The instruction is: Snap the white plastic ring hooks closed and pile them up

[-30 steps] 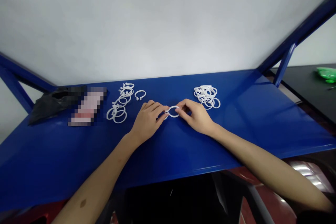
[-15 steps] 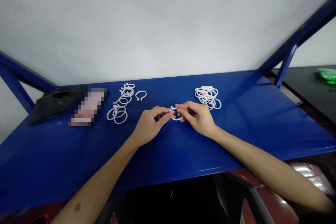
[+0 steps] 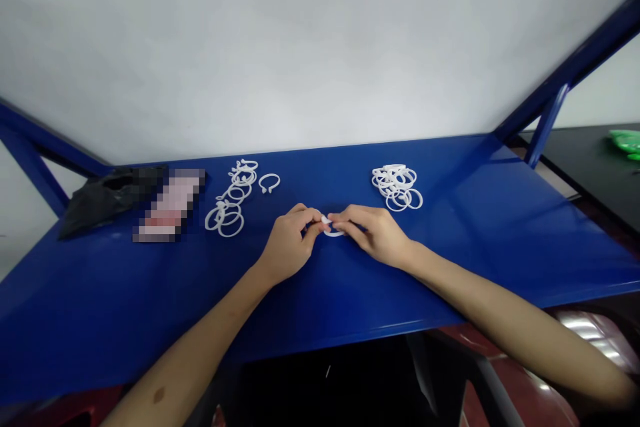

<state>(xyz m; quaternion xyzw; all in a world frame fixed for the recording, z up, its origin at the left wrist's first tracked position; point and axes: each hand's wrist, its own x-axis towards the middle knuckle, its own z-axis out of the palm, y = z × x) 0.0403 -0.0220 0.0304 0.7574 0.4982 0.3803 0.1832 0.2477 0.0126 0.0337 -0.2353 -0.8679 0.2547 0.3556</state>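
A white plastic ring (image 3: 332, 231) is pinched between both my hands over the middle of the blue table (image 3: 490, 227). My left hand (image 3: 289, 244) grips its left side with curled fingers. My right hand (image 3: 373, 233) grips its right side, fingertips meeting the left hand's. Most of the ring is hidden by my fingers.
A pile of white rings (image 3: 397, 185) lies to the right behind my hands. Another spread of rings (image 3: 231, 199) and a single open ring (image 3: 269, 182) lie to the left. A black bag (image 3: 103, 195) and a blurred pink packet (image 3: 167, 205) sit at the far left.
My hands have closed in on the ring and drawn slightly nearer to me. The ring, plainly round a second ago, is now mostly covered by my fingers.
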